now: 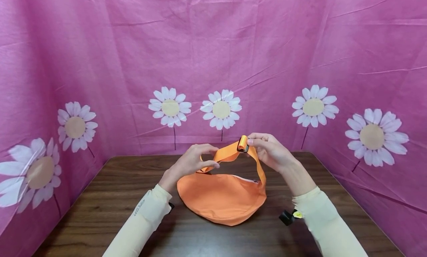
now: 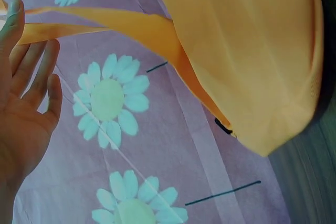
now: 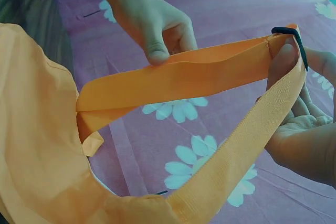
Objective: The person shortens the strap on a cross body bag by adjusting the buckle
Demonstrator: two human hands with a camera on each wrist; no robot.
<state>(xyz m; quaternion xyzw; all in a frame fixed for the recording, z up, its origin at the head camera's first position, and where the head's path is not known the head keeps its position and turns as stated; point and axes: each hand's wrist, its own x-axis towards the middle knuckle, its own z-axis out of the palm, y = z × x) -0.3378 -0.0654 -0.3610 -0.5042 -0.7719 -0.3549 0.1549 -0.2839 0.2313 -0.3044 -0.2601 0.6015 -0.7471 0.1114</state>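
Note:
An orange fabric waist bag (image 1: pixel 221 197) stands on the table, with a pale zip along its upper edge. Its orange strap (image 3: pixel 178 80) is raised in a loop above it. At the loop's top, my right hand (image 1: pixel 271 151) pinches the strap beside a black slider buckle (image 1: pixel 242 144) between thumb and fingers. My left hand (image 1: pixel 191 159) is at the strap's left part, thumb and fingers apart on either side of it. In the right wrist view the left thumb (image 3: pixel 156 51) meets the strap's upper edge; the other fingers are partly hidden behind it.
The dark wood-grain table (image 1: pixel 133 183) extends around the bag. A pink cloth (image 1: pixel 213 46) printed with white daisies hangs behind and at both sides. A black wrist device (image 1: pixel 287 217) sticks out from the right sleeve.

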